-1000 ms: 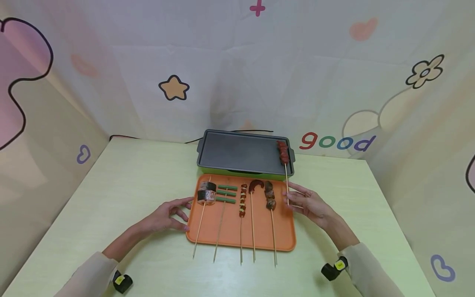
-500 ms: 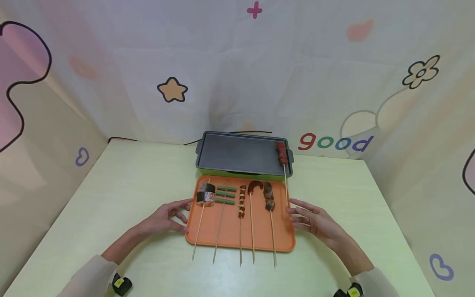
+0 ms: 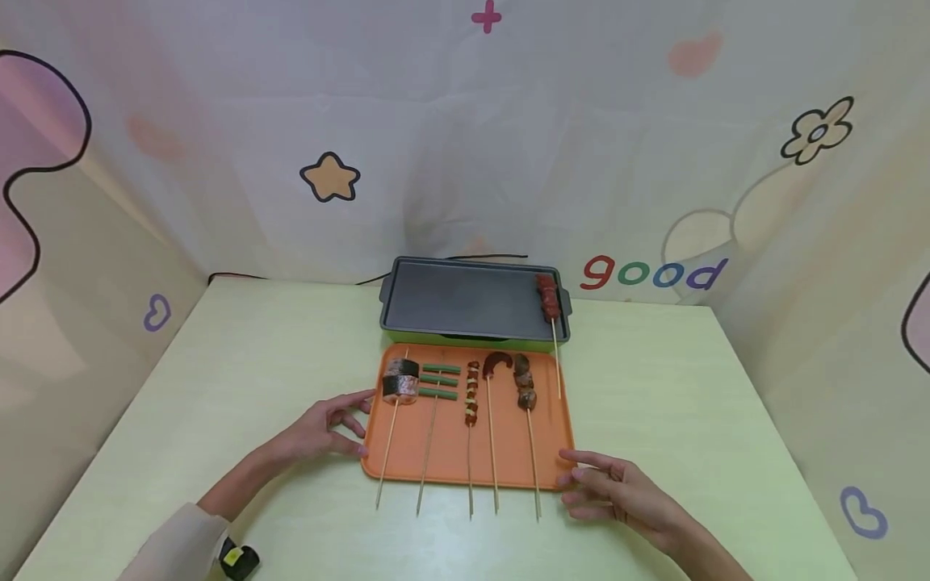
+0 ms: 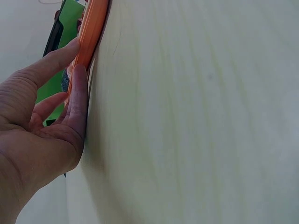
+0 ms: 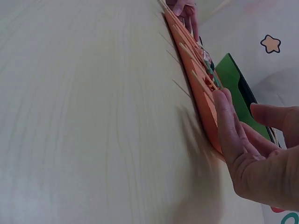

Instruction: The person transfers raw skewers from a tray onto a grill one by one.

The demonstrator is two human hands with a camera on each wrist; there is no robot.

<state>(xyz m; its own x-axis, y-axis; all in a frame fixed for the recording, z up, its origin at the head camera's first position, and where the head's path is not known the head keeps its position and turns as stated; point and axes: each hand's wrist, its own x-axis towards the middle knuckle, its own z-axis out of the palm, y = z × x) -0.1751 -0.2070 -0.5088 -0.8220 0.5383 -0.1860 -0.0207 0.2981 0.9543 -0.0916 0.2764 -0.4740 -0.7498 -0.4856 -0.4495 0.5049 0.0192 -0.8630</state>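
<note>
An orange tray (image 3: 450, 452) bears several skewers: black-and-pale rolls (image 3: 401, 381), green sticks (image 3: 439, 394), small red-and-yellow pieces (image 3: 472, 395), a curved dark-red piece (image 3: 498, 360) and brown chunks (image 3: 525, 383). Along the tray's left rim, my left hand (image 3: 320, 428) rests its thumb and extended fingers; the left wrist view shows fingertips against the orange side. My right hand (image 3: 617, 496) is at the tray's front right corner, fingers extended and tips at the rim, holding no skewer. Behind, a red meat skewer (image 3: 548, 298) lies on the griddle's right end, its stick reaching over the tray.
The dark griddle (image 3: 465, 298) with a green base stands directly behind the tray, against the printed curtain (image 3: 450, 161). A black cord (image 3: 240, 275) runs along the back of the pale table (image 3: 276, 347). Skewer sticks overhang the tray's front edge.
My right hand has let go of the red meat skewer's stick and moved down the tray's right side to its front corner. The skewer stays on the griddle; my left hand has not moved.
</note>
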